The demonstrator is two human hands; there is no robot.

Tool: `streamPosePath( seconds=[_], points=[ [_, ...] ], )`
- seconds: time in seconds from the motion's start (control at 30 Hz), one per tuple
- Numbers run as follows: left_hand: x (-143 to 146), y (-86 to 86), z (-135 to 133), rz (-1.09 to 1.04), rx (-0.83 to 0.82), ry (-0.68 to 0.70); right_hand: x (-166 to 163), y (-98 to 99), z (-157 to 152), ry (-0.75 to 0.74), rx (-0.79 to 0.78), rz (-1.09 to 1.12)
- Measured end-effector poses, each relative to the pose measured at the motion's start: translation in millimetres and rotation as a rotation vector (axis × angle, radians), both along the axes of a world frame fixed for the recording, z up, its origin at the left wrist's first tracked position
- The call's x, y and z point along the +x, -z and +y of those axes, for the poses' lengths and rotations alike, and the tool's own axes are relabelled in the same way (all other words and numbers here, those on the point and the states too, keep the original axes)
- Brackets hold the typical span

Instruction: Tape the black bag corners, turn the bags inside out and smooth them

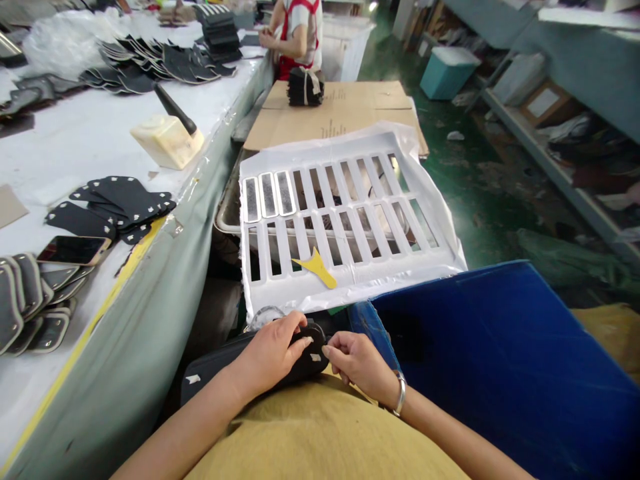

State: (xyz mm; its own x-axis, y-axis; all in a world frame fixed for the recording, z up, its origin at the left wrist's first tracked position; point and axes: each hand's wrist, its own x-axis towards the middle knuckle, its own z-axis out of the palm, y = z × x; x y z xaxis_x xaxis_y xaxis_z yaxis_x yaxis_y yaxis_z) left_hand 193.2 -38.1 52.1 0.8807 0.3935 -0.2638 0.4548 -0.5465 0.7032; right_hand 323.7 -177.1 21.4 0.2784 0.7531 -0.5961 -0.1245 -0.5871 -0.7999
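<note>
My left hand [273, 350] is closed over a black shaped piece [311, 353] with small white tabs, held just above my lap. My right hand [356, 363] pinches the right edge of the same piece; a metal bracelet is on that wrist. A yellow cloth [320, 433] covers my lap beneath both hands. Just beyond them lies a white slotted plastic tray [345, 220] with a yellow cut-out scrap [316, 267] on its near edge.
A long white worktable [90, 147] on the left holds black cut pieces [115, 207], a phone [73, 250], grey-edged pieces and a cream block with a black handle [170, 137]. A blue bin [500, 353] stands at right. Cardboard [340, 110] and another person [295, 33] are farther back.
</note>
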Motion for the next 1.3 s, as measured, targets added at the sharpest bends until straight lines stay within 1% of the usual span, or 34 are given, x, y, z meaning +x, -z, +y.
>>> streamPosePath(
  seconds=[0.17, 0.23, 0.3, 0.37, 0.43, 0.47, 0.5, 0.57, 0.63, 0.7, 0.77, 0.8, 0.83, 0.9, 0.97, 1.03, 1.1, 1.17, 1.2, 1.3],
  points=[
    [7.0, -0.1, 7.4, 0.012, -0.153, -0.018, 0.0, -0.3, 1.2, -0.01, -0.007, -0.01],
    [6.6, -1.3, 8.1, 0.022, -0.185, -0.011, 0.6, -0.9, 0.9, -0.021, -0.011, -0.015],
    [4.6, -4.0, 7.6, 0.05, -0.123, 0.025, 2.0, -2.3, 0.0, -0.045, -0.019, -0.026],
    [2.0, -7.4, 6.9, 0.091, 0.024, 0.078, 4.3, -4.6, -0.9, -0.095, -0.015, -0.082],
    [-1.1, -10.5, 7.8, 0.12, 0.117, 0.134, 6.3, -8.2, -0.5, -0.191, 0.009, -0.21],
    [-3.0, -11.9, 9.3, 0.121, 0.112, 0.16, 6.7, -10.7, 0.3, -0.26, 0.036, -0.289],
    [-5.4, -13.3, 11.6, 0.112, 0.072, 0.179, 6.5, -13.9, 1.8, -0.336, 0.077, -0.365],
    [-12.5, -16.9, 18.4, 0.081, -0.072, 0.199, 4.1, -22.6, 6.4, -0.477, 0.192, -0.463],
    [-23.5, -22.6, 26.7, 0.039, -0.208, 0.205, -0.1, -34.6, 12.4, -0.594, 0.361, -0.447],
    [-39.1, -29.2, 34.8, 0.001, -0.298, 0.199, -3.7, -48.6, 18.1, -0.691, 0.541, -0.341],
    [-59.4, -34.2, 41.9, 0.019, -0.362, 0.187, -5.0, -61.4, 21.4, -0.728, 0.66, -0.231],
    [-71.3, -35.2, 45.1, 0.06, -0.4, 0.177, -4.7, -66.3, 21.4, -0.71, 0.67, -0.199],
    [-84.3, -35.2, 48.0, 0.115, -0.434, 0.156, -4.0, -69.5, 20.3, -0.673, 0.647, -0.179],
    [-113.2, -32.3, 52.7, 0.221, -0.447, 0.053, -2.1, -69.5, 14.7, -0.578, 0.527, -0.152],
    [-143.4, -26.9, 54.9, 0.265, -0.402, -0.118, -0.6, -60.2, 7.0, -0.488, 0.356, -0.13],
    [-170.0, -20.2, 53.0, 0.235, -0.417, -0.295, -0.2, -44.3, 0.6, -0.398, 0.179, -0.133],
    [-187.6, -11.7, 46.5, 0.15, -0.533, -0.449, -1.2, -27.6, -2.2, -0.316, 0.051, -0.169],
    [-194.1, -1.4, 36.4, 0.055, -0.645, -0.608, -3.4, -16.2, -2.0, -0.256, -0.02, -0.206],
    [-193.9, 4.0, 30.6, 0.011, -0.674, -0.692, -4.7, -13.2, -1.3, -0.234, -0.041, -0.213],
    [-187.9, 18.5, 16.2, -0.071, -0.696, -0.926, -7.4, -10.9, 0.9, -0.167, -0.065, -0.203]
  ],
)
